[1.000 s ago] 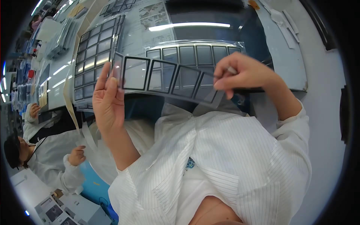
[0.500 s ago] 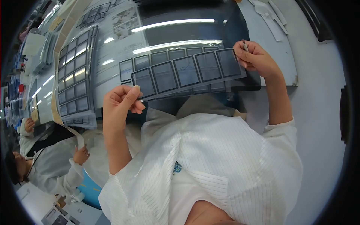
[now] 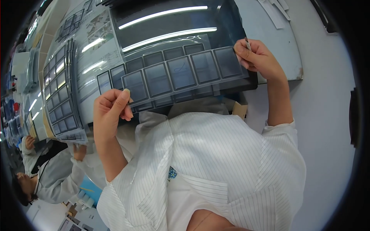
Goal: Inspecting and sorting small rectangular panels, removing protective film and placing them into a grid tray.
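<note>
Bright light, white glare streaks [image 3: 169, 38] across dark glossy surface [image 3: 173, 26], bent blackened edges

A see-through strip [image 3: 187, 73] was observed, bearing five dark-framed, blue-grey rectangular panels in a single row. It was held at its ends by the left hand [image 3: 111, 109] and right hand [image 3: 262, 57], slanted, right end farther from the body. A curly bluish mark was seen within the middle panel. A small slim object [image 3: 248, 45] was also pinched in the right hand, tip projecting.
</note>
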The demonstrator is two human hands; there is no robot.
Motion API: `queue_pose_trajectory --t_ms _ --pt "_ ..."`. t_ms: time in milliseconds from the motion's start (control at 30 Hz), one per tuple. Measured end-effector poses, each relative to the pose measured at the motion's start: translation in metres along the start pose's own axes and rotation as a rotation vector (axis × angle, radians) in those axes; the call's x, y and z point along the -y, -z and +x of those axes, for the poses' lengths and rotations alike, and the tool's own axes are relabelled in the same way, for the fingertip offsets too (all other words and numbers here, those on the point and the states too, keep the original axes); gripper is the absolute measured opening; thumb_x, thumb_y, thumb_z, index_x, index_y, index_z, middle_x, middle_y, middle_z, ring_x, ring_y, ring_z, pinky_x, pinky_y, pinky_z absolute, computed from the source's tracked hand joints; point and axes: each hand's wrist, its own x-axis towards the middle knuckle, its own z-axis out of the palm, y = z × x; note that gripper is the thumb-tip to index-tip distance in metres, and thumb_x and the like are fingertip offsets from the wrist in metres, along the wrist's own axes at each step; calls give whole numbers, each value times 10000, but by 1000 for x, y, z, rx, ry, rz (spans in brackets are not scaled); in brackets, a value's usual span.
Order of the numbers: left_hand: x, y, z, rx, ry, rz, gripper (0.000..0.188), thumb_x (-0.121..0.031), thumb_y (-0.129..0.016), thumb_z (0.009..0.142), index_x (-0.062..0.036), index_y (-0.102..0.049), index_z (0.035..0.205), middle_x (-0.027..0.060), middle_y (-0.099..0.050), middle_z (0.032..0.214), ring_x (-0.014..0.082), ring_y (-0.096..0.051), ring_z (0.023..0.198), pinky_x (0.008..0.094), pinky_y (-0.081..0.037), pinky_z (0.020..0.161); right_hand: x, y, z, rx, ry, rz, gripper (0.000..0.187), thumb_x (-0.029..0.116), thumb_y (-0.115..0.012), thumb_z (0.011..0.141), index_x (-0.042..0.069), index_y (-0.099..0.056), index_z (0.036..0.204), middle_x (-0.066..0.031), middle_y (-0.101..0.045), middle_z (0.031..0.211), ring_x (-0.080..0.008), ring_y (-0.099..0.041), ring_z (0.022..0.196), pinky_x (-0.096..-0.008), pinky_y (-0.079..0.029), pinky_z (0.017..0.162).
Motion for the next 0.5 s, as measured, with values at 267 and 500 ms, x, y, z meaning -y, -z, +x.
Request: queue_pose_trajectory --t_ms 267,500 --pt "-6 -7 3 -4 35 -2 232 -199 -638 916 -15 -621 775 18 -579 557 59 -515 466 176 -390 448 -1 5 1 15 2 50 327 316 -504 989 140 -448 719 72 -408 555 11 -271 438 -163 -173 383" --pt "-9 -8 5 12 16 14 225 -192 -640 913 -9 -627 784 19 -586 564 51 -512 471 173 -390 453 -2 5 5 13 -28 67 329 325 -510 985 135 -461 722 74 -406 543 13 -263 429 -166 -178 374"
